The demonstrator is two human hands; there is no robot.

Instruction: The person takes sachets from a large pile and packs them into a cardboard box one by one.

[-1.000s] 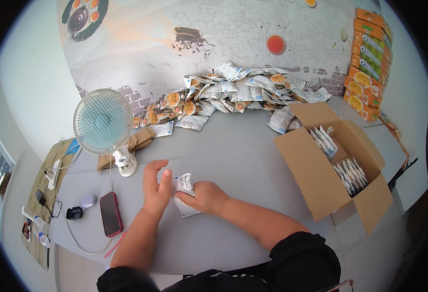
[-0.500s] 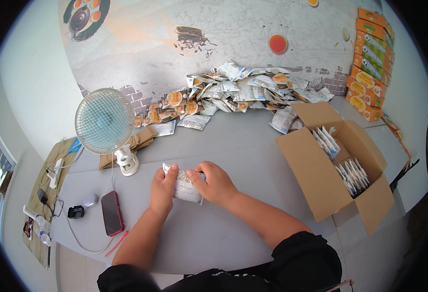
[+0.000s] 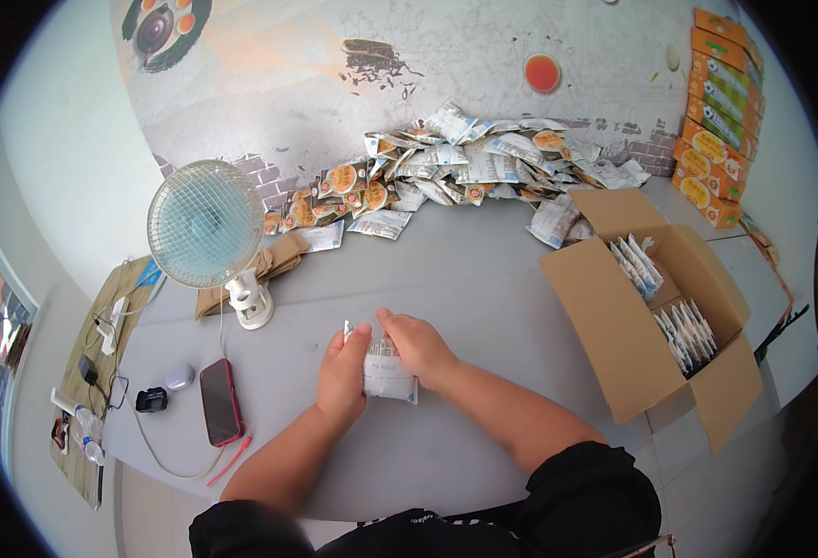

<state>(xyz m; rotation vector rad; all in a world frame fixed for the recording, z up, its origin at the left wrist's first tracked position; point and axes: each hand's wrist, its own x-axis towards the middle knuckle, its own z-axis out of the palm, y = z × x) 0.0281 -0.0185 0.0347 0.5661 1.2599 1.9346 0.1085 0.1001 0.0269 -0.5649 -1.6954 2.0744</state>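
Observation:
A white, printed sachet (image 3: 389, 374) is held up over the grey table, between my two hands. My left hand (image 3: 342, 377) grips its left edge, thumb on the front and fingers behind. My right hand (image 3: 420, 350) is closed at the sachet's upper right, thumb up near the top edge, with its fingertips hidden behind. Beyond them, a heap of similar sachets (image 3: 483, 166) lies against the wall, some with white sides up, others with brown and orange sides up. To the right stands an open cardboard box (image 3: 599, 325) with sachets packed upright in rows (image 3: 686, 335).
A white clip fan (image 3: 206, 228) stands at the left beside folded brown cardboard (image 3: 279, 256). Nearer lie a red-cased phone (image 3: 221, 402), a cable, a lilac round case (image 3: 179, 376) and a small black object (image 3: 151, 400). Orange and green cartons (image 3: 716, 121) are stacked at far right.
The view has shifted slightly. Both hands and the sachet sit a little further right, and the sachet hangs straighter. My right thumb has moved from the sachet's front up toward its top edge.

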